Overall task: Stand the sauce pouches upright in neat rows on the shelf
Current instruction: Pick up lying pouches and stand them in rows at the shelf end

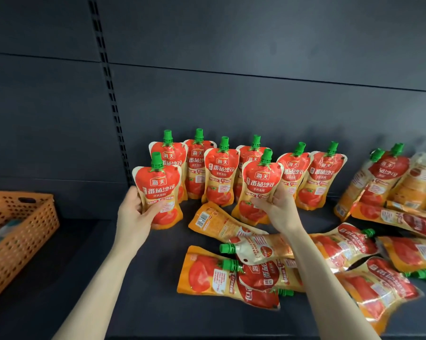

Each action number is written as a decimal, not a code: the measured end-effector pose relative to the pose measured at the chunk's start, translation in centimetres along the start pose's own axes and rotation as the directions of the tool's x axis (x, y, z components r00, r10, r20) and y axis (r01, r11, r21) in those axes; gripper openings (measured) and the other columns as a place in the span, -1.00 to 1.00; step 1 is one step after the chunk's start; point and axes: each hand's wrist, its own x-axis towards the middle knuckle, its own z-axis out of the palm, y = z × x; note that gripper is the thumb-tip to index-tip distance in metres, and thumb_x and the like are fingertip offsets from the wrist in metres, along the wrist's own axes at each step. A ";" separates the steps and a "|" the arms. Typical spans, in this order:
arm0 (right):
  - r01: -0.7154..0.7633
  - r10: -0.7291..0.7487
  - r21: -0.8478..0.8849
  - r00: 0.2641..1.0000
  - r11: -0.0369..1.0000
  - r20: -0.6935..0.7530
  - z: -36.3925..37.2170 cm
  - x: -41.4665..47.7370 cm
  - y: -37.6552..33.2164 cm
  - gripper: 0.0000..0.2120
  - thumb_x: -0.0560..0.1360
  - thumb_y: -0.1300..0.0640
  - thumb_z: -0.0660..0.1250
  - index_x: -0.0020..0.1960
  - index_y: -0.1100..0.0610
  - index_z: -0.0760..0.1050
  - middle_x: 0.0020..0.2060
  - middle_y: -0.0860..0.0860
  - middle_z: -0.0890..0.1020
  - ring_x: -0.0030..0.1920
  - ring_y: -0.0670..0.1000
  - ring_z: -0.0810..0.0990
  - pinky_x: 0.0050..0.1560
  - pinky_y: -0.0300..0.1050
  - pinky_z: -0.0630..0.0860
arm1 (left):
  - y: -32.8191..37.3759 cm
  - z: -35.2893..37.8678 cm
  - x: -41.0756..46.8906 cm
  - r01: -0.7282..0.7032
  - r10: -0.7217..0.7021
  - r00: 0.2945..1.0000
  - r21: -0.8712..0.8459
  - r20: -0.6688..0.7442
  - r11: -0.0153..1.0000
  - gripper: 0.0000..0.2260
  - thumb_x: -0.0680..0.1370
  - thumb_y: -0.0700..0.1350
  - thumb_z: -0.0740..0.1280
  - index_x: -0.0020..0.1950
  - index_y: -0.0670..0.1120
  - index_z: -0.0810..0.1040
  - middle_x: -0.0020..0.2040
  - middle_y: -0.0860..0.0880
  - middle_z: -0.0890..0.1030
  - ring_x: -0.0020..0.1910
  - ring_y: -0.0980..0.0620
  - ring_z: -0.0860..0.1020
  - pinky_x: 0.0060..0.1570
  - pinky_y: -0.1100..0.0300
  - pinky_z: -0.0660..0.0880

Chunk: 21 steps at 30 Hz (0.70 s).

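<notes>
Red-and-orange tomato sauce pouches with green caps fill the dark shelf. Several stand upright in a back row against the rear panel. My left hand grips one upright pouch at the row's left end, in front of it. My right hand holds another upright pouch in front of the row's middle. Several more pouches lie flat in a loose pile at the front right, under my right forearm.
An orange perforated basket sits on the shelf at the far left. More pouches lean in a heap at the far right against the back. A slotted upright rail runs up the rear panel.
</notes>
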 end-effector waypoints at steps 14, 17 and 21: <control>0.024 -0.037 -0.128 0.993 0.992 -0.108 0.9 -0.5 0.8 -0.57 0.42 0.28 0.43 0.23 0.21 0.36 0.07 -0.01 0.55 0.09 -0.03 0.52 0.03 -0.16 0.46 | -2.5 2.2 1.6 0.036 -0.042 0.991 0.055 0.124 0.998 -0.70 0.49 -0.21 0.39 0.15 0.01 0.43 0.03 0.16 0.57 0.02 0.24 0.55 -0.06 0.30 0.47; 0.005 -0.021 -0.131 0.993 0.991 -0.114 1.0 -0.5 0.8 -0.54 0.44 0.28 0.41 0.27 0.21 0.33 0.12 0.01 0.54 0.12 -0.04 0.50 0.06 -0.16 0.45 | -3.1 2.2 1.7 0.031 -0.036 0.994 0.049 0.104 0.998 -0.73 0.49 -0.20 0.39 0.15 -0.03 0.44 0.05 0.09 0.58 0.06 0.18 0.55 -0.01 0.22 0.50; -0.008 -0.006 -0.151 0.996 0.989 -0.094 1.0 -0.4 0.9 -0.58 0.47 0.26 0.38 0.27 0.20 0.31 0.14 0.02 0.54 0.15 -0.01 0.50 0.05 -0.19 0.42 | -3.5 2.7 1.2 -0.003 0.000 0.999 0.081 0.040 0.997 -0.78 0.50 -0.18 0.38 0.11 -0.03 0.45 0.02 0.13 0.58 0.04 0.15 0.56 -0.02 0.21 0.51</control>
